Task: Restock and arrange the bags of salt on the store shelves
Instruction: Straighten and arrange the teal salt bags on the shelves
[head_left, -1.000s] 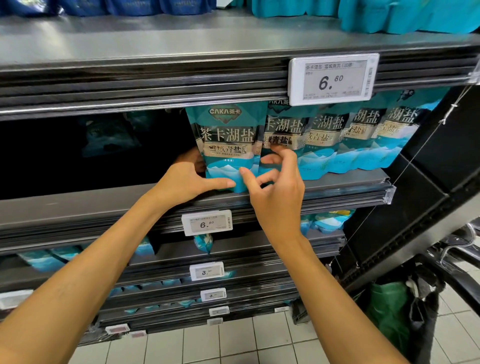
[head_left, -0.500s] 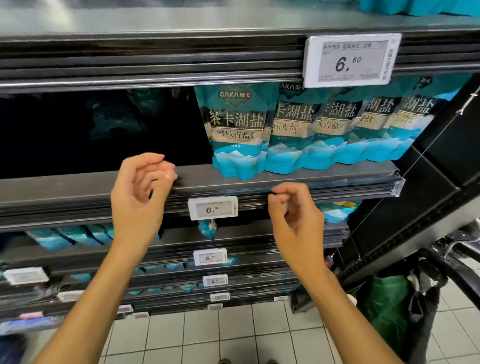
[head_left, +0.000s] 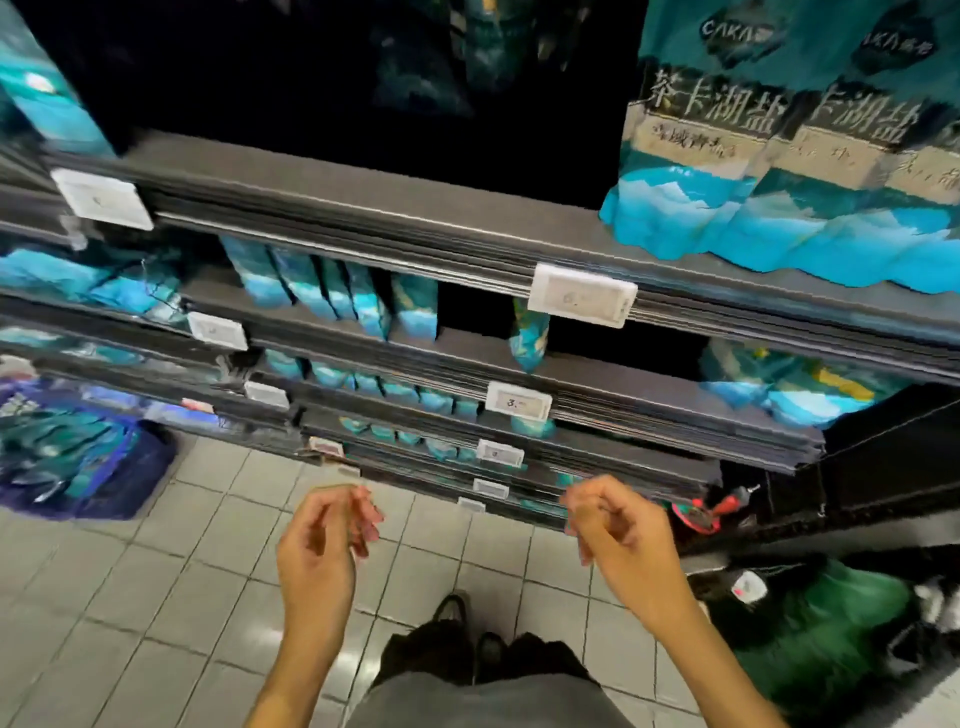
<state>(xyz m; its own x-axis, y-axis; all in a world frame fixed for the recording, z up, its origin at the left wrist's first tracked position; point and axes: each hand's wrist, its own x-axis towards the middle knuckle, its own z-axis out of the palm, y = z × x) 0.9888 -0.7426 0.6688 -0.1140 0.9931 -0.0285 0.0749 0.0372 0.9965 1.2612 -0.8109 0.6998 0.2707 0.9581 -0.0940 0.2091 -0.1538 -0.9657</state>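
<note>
A row of salt bags (head_left: 779, 156) stands on the top shelf (head_left: 415, 208) at the upper right of the frame; the middle of that shelf lies in shadow. A price tag (head_left: 582, 294) hangs on the shelf's front edge, below and left of the bags. On the next shelf down, more bags (head_left: 332, 296) stand left of centre, one single bag (head_left: 529, 332) just below that tag. Further shelves step down toward the lower middle, each with tags on its edge. At the far left a sack (head_left: 78, 457) sits on the tiled floor (head_left: 156, 597). At the lower right another bag (head_left: 810, 623) lies on the floor. The left hand (head_left: 327, 535) and right hand (head_left: 618, 530) hang in front of the lowest shelves, above two shoes (head_left: 467, 634).
</note>
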